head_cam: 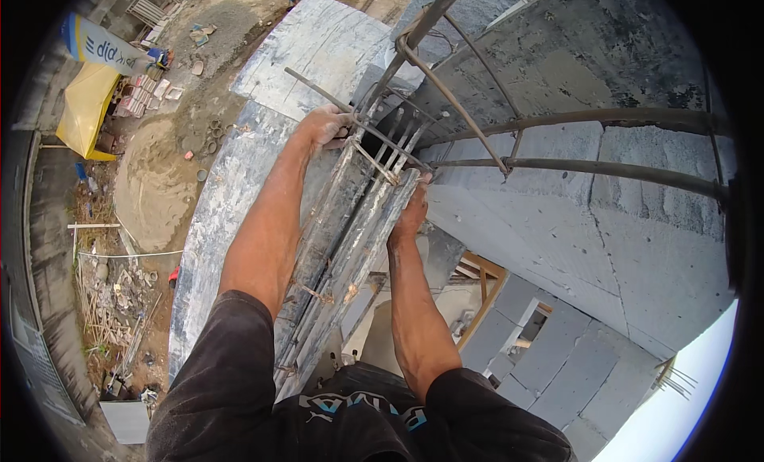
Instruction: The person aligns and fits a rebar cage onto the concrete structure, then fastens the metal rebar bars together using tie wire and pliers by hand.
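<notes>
My left hand (327,128) is at the corner of a narrow formwork channel, its fingers closed around a thin steel rod (316,91) or the wire beside it; which one is unclear. My right hand (416,202) lies against the outer side of the formwork board (382,214), its fingers partly hidden by the board's end. Between the hands, steel reinforcing bars (395,136) run in the dark gap of the channel. A short tie bar (375,162) crosses the boards. Above the hands, a thick rebar (418,41) slants up with bent stirrups (456,104) around it.
On the right rises a grey block wall (525,205) with long bars (597,166) running along it. A weathered panel (239,181) lies left of the channel. Far below are a sand heap (152,184), a yellow canopy (89,107) and rubble. A wooden frame (486,295) stands lower right.
</notes>
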The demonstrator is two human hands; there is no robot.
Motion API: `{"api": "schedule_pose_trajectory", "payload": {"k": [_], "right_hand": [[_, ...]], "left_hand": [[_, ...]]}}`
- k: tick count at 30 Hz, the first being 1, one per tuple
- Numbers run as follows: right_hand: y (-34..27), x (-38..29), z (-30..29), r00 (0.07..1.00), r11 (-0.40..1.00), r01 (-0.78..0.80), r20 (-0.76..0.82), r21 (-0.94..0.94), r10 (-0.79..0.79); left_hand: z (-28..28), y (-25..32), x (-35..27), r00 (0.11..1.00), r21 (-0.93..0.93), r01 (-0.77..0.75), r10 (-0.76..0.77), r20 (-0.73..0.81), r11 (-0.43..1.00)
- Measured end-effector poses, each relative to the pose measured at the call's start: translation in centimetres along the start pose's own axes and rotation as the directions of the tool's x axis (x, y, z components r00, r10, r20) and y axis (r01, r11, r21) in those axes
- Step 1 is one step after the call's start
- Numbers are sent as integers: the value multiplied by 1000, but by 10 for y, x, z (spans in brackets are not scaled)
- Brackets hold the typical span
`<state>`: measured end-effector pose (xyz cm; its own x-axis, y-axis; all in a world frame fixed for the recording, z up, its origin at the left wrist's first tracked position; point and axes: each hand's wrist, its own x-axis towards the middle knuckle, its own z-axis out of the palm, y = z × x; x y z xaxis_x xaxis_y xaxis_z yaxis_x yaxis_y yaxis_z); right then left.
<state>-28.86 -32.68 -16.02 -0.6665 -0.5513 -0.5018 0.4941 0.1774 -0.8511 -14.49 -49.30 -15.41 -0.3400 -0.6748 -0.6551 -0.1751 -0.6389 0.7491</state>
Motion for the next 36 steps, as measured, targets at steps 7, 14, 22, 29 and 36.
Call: {"api": "schedule_pose_trajectory", "payload": {"k": [7,14,22,29,36], "right_hand": [[15,-22,-33,953,957,-291,91,2,289],[13,0,-16,969,943,-224,-50,246,243],[31,31,9,993,960,-52,-92,276,80],[19,24,-10,970,924,-225,158,311,183],[28,22,0,1000,981,3,-12,193,0]], "left_hand": [[-10,-24,30,991,33,-122,120,56,992],[-15,-24,32,967,347,-248,251,38,904],[-43,-49,64,977,61,-212,209,50,975],[-22,-24,31,1000,-206,-1,2,6,979],[-27,-20,37,994,-266,48,-19,111,963]]}}
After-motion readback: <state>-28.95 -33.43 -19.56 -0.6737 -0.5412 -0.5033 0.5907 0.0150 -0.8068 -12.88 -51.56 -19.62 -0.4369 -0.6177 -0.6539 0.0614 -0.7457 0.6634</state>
